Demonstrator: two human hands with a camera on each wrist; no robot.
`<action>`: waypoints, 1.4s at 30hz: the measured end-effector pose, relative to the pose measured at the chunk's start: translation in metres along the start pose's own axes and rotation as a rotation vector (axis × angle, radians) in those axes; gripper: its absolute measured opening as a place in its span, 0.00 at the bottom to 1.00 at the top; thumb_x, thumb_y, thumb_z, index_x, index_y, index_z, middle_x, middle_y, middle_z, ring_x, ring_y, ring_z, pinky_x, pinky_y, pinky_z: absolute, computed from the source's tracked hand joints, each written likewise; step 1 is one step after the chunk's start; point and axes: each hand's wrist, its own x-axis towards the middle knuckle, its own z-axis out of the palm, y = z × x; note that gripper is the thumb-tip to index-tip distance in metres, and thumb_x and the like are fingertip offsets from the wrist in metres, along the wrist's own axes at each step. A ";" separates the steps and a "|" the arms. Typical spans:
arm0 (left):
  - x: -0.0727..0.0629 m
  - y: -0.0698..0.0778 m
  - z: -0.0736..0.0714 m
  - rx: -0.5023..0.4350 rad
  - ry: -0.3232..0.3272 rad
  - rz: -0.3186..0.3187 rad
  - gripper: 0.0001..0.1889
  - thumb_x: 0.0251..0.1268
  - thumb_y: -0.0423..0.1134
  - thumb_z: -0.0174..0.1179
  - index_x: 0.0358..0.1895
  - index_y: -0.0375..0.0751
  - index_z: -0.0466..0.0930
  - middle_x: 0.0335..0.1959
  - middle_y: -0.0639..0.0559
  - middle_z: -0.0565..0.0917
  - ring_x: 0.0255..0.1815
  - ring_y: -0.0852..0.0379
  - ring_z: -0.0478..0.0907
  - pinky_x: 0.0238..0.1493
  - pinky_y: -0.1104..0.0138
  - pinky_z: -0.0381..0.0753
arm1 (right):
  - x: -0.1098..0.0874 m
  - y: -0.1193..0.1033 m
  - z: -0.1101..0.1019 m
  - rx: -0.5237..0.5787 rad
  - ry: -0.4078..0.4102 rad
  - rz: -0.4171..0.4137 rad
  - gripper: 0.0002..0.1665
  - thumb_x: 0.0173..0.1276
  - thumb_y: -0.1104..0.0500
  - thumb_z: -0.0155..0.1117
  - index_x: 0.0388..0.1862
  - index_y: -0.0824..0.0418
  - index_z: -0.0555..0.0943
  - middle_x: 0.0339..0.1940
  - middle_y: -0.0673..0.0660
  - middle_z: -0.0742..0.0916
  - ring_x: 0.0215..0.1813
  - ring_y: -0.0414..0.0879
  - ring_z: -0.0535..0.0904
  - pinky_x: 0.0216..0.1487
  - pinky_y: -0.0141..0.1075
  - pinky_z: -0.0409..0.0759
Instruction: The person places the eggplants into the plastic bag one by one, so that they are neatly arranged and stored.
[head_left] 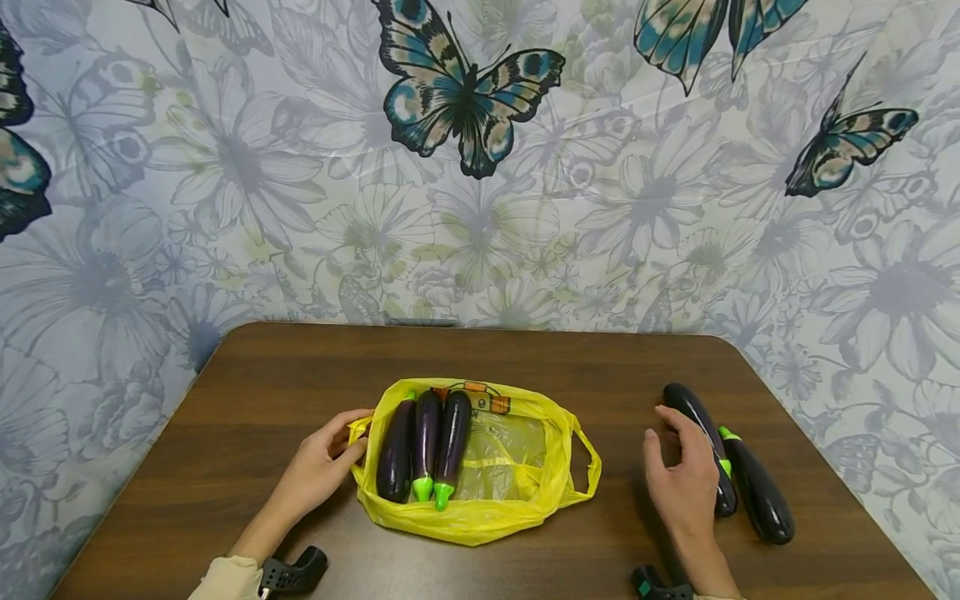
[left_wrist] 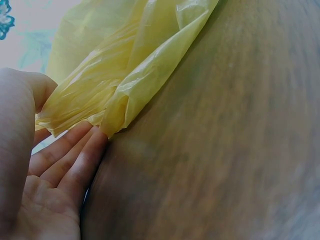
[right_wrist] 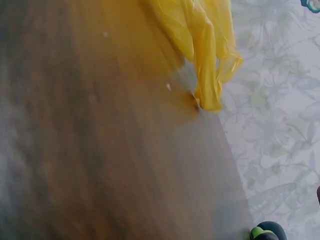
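A yellow plastic bag (head_left: 480, 529) lies with its mouth wide on the table, and three dark eggplants (head_left: 426, 433) lie side by side in its left part. My left hand (head_left: 318, 467) pinches the bag's left handle; in the left wrist view, the thumb and fingers (left_wrist: 70, 160) meet the gathered yellow plastic (left_wrist: 95, 95). To the right, my right hand (head_left: 686, 479) hovers by a dark eggplant (head_left: 693, 408), partly covering it, thumb and fingers apart. Whether it touches that eggplant I cannot tell. Another eggplant (head_left: 761, 492) lies just right of it.
The brown wooden table (head_left: 570, 358) has rounded far corners. Behind it hangs a cloth (head_left: 525, 250) printed with flowers and butterflies. The bag's right handle (head_left: 588, 467) stands out as a loop toward the right hand. In the right wrist view, an eggplant's end (right_wrist: 270, 231) shows at the lower edge.
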 end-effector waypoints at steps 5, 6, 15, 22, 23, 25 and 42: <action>0.000 -0.001 0.000 -0.007 -0.003 -0.002 0.22 0.76 0.36 0.60 0.70 0.48 0.74 0.66 0.40 0.80 0.65 0.40 0.80 0.60 0.51 0.83 | 0.001 0.003 -0.003 -0.032 -0.003 0.013 0.22 0.63 0.72 0.67 0.57 0.66 0.84 0.53 0.65 0.86 0.50 0.58 0.78 0.54 0.19 0.64; 0.000 -0.001 0.000 -0.006 -0.003 0.000 0.22 0.76 0.36 0.60 0.70 0.48 0.74 0.66 0.40 0.80 0.65 0.40 0.80 0.60 0.51 0.83 | 0.002 0.004 -0.003 -0.040 -0.002 0.015 0.21 0.63 0.72 0.67 0.57 0.66 0.84 0.53 0.65 0.87 0.50 0.59 0.78 0.53 0.20 0.64; 0.000 0.000 0.000 -0.007 -0.004 0.000 0.22 0.76 0.35 0.60 0.70 0.48 0.74 0.66 0.40 0.80 0.65 0.40 0.80 0.60 0.50 0.83 | 0.003 0.011 -0.009 -0.126 -0.024 0.030 0.19 0.63 0.70 0.67 0.54 0.66 0.84 0.50 0.66 0.87 0.51 0.62 0.79 0.52 0.37 0.69; 0.000 0.001 -0.001 -0.008 -0.006 -0.010 0.23 0.76 0.35 0.60 0.71 0.48 0.74 0.66 0.40 0.80 0.65 0.39 0.80 0.61 0.50 0.83 | 0.005 0.013 -0.013 -0.180 -0.046 0.077 0.19 0.63 0.67 0.67 0.54 0.68 0.83 0.51 0.69 0.87 0.56 0.68 0.78 0.61 0.62 0.72; 0.000 0.001 -0.001 -0.009 -0.007 -0.010 0.23 0.76 0.36 0.60 0.71 0.48 0.74 0.66 0.40 0.80 0.65 0.39 0.80 0.60 0.50 0.83 | 0.005 0.013 -0.014 -0.189 -0.046 0.085 0.19 0.63 0.67 0.67 0.54 0.68 0.83 0.51 0.69 0.87 0.57 0.68 0.78 0.61 0.63 0.72; 0.000 0.001 -0.001 -0.010 -0.008 -0.009 0.23 0.76 0.36 0.60 0.70 0.48 0.74 0.66 0.40 0.80 0.65 0.39 0.80 0.61 0.50 0.83 | 0.006 0.013 -0.015 -0.200 -0.046 0.096 0.19 0.63 0.67 0.67 0.53 0.68 0.83 0.51 0.69 0.87 0.56 0.68 0.78 0.61 0.63 0.72; 0.000 0.001 -0.001 -0.015 -0.007 -0.014 0.23 0.76 0.36 0.60 0.70 0.48 0.74 0.66 0.40 0.80 0.65 0.39 0.80 0.59 0.53 0.84 | 0.007 0.015 -0.018 -0.315 -0.145 0.271 0.20 0.66 0.62 0.64 0.57 0.63 0.83 0.56 0.70 0.86 0.59 0.69 0.77 0.62 0.65 0.71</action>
